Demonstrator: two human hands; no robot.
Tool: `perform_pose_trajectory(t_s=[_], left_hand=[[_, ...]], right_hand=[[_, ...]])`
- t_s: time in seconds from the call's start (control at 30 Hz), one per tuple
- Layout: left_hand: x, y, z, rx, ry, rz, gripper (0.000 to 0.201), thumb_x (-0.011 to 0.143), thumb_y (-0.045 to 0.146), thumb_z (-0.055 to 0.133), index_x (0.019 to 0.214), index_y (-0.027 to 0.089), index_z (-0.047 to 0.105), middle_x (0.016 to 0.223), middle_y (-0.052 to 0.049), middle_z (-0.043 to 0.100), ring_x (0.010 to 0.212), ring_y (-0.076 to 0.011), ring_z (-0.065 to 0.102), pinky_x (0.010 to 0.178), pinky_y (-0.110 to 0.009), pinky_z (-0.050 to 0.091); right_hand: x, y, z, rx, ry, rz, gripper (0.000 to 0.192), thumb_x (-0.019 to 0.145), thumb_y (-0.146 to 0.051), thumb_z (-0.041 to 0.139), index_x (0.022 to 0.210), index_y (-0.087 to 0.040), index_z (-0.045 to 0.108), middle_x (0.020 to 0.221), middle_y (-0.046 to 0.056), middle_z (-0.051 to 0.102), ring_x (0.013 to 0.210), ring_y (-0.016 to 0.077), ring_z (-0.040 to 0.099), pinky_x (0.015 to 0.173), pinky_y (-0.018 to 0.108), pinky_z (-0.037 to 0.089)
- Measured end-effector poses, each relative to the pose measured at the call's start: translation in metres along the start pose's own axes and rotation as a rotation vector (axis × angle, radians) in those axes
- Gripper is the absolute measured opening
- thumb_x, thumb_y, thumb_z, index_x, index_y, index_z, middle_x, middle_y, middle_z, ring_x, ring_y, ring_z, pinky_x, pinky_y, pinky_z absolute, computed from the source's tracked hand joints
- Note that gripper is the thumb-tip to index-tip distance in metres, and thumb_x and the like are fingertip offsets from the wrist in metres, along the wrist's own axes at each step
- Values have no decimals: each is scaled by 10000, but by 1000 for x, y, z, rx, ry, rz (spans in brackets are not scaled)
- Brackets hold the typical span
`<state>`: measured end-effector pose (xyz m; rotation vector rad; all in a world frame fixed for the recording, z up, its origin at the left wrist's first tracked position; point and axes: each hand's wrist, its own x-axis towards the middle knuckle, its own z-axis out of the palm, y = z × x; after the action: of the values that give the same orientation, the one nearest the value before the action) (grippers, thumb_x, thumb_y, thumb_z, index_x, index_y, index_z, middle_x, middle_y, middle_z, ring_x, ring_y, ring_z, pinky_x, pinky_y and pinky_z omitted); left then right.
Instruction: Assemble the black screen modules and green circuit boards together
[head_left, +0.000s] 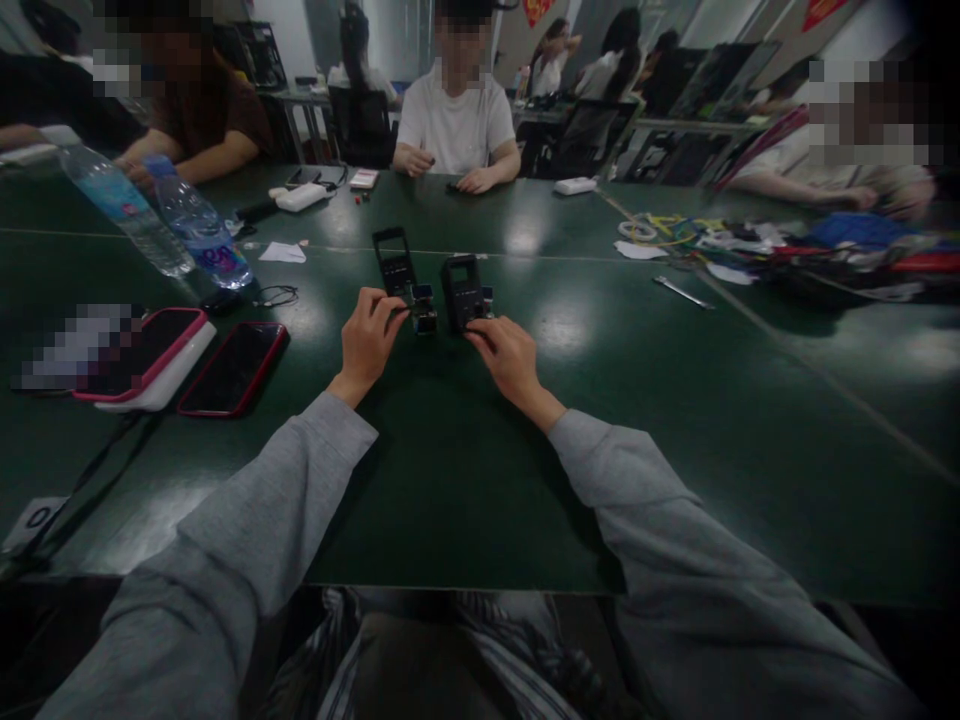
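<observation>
Two black plastic housings with rectangular windows stand in front of me on the green table (465, 480). The left housing (393, 262) leans a little back; the right housing (463, 292) is thicker. Between them is a small dark part (424, 308) with shiny metallic faces, and another shiny bit (488, 296) shows behind the right housing. My left hand (365, 340) is closed in a pinch beside the small part and the left housing's foot; what its fingertips hold is too small to make out. My right hand (511, 362) pinches the lower edge of the right housing.
On the left lie a red-cased phone (234, 370), a pink-rimmed phone (142, 350) and two water bottles (199, 225). A wrench (683, 292) and a heap of cables (840, 255) lie to the right. A person in a white shirt (457, 120) sits opposite.
</observation>
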<state>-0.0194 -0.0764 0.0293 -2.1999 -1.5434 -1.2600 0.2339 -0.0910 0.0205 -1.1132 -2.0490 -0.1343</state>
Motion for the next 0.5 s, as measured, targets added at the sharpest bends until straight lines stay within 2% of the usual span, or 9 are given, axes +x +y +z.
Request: perform_pose_trajectory(t_s=[0.2,0.33,0.5], left_hand=[[4,-13,2,-11,36,-150,161,993,346,547,1086,231,610,1160,-74,567,943,-172,637,797,-294,548],[4,-15,2,-28,-46,-126,133,980,302,569,1080,225,611,1157,-75,575,948,-178,635,829,-313,547],[3,-17,0,2,-168,-33,140,969,269,584,1098,216,595,1163,-78,579,993,-188,628,856,-320,541]], right_hand=[[6,-3,9,-27,-9,-15,238,1064,-370,471,1110,-234,660,988,67,696,879,219,624,783,341,453],[11,-7,13,-72,-40,28,223,1061,-364,475,1095,-233,652,954,67,687,852,221,617,750,337,436],[10,-6,14,-79,-52,51,197,1050,-347,503,1092,-215,644,928,70,675,823,217,608,704,319,410]])
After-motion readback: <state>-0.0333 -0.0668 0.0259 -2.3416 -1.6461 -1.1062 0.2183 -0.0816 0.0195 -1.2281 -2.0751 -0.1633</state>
